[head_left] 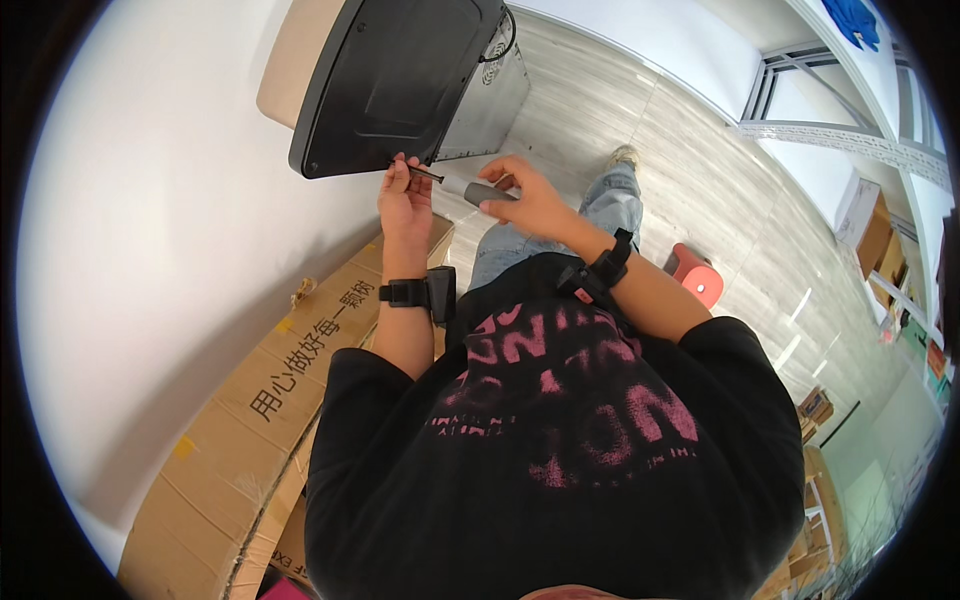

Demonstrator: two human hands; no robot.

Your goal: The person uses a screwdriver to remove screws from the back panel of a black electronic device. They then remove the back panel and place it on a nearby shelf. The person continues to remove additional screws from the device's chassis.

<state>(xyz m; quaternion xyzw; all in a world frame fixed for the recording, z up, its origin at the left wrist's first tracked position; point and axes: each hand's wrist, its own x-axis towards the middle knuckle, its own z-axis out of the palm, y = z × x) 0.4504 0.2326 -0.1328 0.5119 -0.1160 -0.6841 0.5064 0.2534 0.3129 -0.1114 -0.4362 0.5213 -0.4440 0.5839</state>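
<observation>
My left hand (405,198) is closed, its fingertips pinching a thin dark rod (428,174) with a wider end, which looks like a long screw. It is right at the lower edge of a black panel (395,85), part of an appliance with a metal side (490,115). Just to the right, my right hand (535,205) wraps round the grey handle of a screwdriver (487,195), pointed left toward the rod's wider end. Where the screwdriver's tip ends is too small to make out.
A long cardboard box (270,390) lies along the white wall at my left. A red stool (694,275) stands on the wood-look floor to my right. White shelving (810,130) with metal frames and boxes runs along the far right. A black cord (512,40) hangs beside the appliance.
</observation>
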